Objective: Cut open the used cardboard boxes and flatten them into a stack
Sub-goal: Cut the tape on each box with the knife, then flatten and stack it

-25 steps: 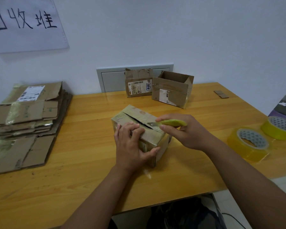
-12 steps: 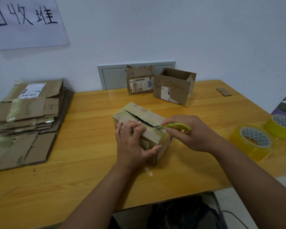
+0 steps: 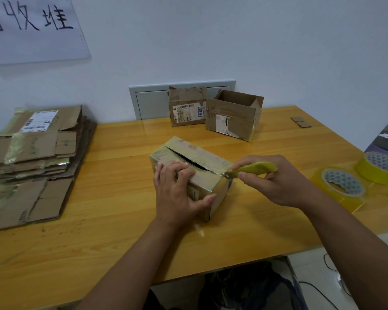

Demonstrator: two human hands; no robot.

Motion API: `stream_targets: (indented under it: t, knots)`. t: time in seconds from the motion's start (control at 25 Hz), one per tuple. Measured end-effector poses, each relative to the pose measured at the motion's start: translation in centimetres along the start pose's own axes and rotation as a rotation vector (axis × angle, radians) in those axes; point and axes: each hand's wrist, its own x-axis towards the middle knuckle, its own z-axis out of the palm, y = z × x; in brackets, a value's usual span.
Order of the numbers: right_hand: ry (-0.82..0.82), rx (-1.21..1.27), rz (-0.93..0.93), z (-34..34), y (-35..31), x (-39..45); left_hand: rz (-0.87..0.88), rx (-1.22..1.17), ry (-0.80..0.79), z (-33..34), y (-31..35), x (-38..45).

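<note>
On the table (image 3: 267, 139) the taped box (image 3: 195, 168) looks light and crushable; your left hand (image 3: 177, 193) fingers clamp its near top edge; your right hand (image 3: 276, 182) grips the knife (image 3: 253, 169).

Three boxes (image 3: 189, 163) (image 3: 187, 106) (image 3: 233, 115), two tape rolls (image 3: 341, 186) (image 3: 381, 167), one knife (image 3: 253, 169)

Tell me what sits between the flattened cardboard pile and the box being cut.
Nothing: in the head view only bare wooden table separates the flattened stack from the taped box.
</note>
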Motion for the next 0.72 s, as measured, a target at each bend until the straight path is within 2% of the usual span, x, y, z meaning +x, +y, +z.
stream_targets:
  t: [0.24, 0.4, 0.6, 0.64, 0.72]
  knots:
    - [0.304, 0.13, -0.05, 1.6, -0.3, 0.9, -0.014, 0.027, -0.097, -0.8, 0.2, 0.3]
    - [0.418, 0.173, -0.003, 5.4, 1.4, 0.9, 0.003, 0.128, -0.261, -3.0, 0.7, 1.0]
    - [0.514, 0.312, -0.012, 6.7, 2.7, 0.9, -0.049, 0.1, -0.373, -5.1, 1.4, 5.5]
    - [0.524, 0.367, 0.013, 6.7, 2.8, 1.2, -0.03, 0.141, -0.431, -4.9, 1.4, 6.9]
    - [0.551, 0.53, 0.083, 6.8, 2.7, 1.7, 0.031, 0.139, -0.645, -4.0, 1.8, 9.3]
